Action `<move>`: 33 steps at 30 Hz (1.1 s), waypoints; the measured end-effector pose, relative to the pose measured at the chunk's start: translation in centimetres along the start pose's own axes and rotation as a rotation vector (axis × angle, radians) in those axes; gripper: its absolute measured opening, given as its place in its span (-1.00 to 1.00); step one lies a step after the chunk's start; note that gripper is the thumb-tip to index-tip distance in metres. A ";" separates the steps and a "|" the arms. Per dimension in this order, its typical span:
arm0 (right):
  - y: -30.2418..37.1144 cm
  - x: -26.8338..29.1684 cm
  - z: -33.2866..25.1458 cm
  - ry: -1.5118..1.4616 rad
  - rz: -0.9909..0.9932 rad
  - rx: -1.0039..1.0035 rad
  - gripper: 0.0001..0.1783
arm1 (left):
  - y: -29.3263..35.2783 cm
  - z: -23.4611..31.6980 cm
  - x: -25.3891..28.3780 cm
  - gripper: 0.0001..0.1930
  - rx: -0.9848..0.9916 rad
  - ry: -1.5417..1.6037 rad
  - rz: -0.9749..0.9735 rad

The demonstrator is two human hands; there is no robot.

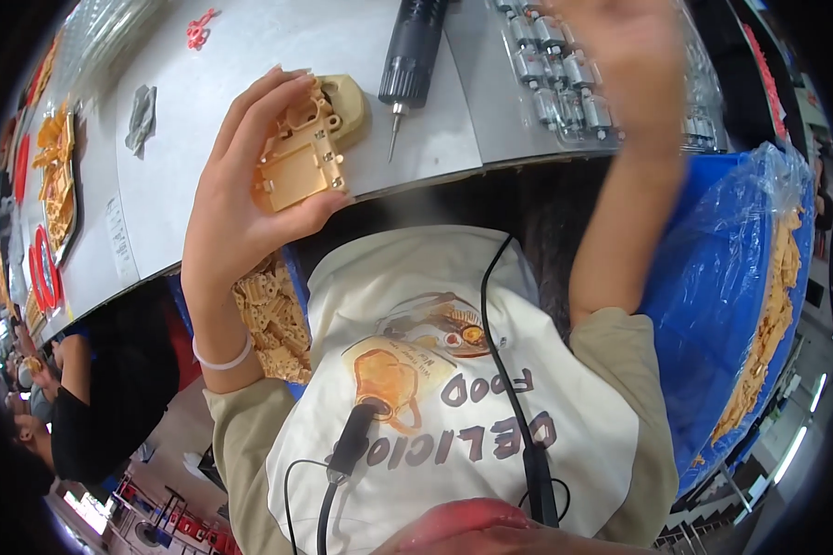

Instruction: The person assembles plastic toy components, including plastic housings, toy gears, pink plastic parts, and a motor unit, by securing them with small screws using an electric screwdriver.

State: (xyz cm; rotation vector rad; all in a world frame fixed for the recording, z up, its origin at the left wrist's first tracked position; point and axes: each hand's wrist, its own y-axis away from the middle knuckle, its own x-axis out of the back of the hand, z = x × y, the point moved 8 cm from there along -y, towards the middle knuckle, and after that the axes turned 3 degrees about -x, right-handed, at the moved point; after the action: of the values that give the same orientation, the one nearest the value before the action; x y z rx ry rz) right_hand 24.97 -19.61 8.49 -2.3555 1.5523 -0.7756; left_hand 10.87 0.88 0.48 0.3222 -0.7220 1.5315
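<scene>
Left hand (230, 190): fingers pinching plastic case (296, 176), likely light, stiff; hold by edges. Right hand (627, 42) blurred, can't tell its fingers.

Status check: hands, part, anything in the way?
Left hand gripping tan plastic housing. Right hand near small motors, blurred, grip unclear. Black electric screwdriver between them, possible obstacle.

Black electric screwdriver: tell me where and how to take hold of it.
Grip the thick black barrel, probably best from its right side: the thin bit points toward the person, and the left hand, holding the beige housing, sits to its left.
</scene>
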 end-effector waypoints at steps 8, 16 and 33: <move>-4.9 9.9 5.1 0.516 0.092 -0.252 -0.66 | 0.3 -0.1 0.1 -0.19 0.013 0.031 0.047; -4.5 10.9 13.6 -0.104 -0.413 0.184 -0.59 | 0.1 0.1 0.0 -0.20 0.004 0.000 0.038; -3.9 8.4 4.6 1.182 0.201 -0.275 -0.83 | 0.4 -0.4 0.0 -0.23 0.017 0.013 0.058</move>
State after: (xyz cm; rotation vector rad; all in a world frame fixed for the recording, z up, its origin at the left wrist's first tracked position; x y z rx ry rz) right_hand 33.09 -26.05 8.96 -1.8267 2.3241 -2.2493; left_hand 10.60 1.12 0.13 0.3062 -0.7140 1.5935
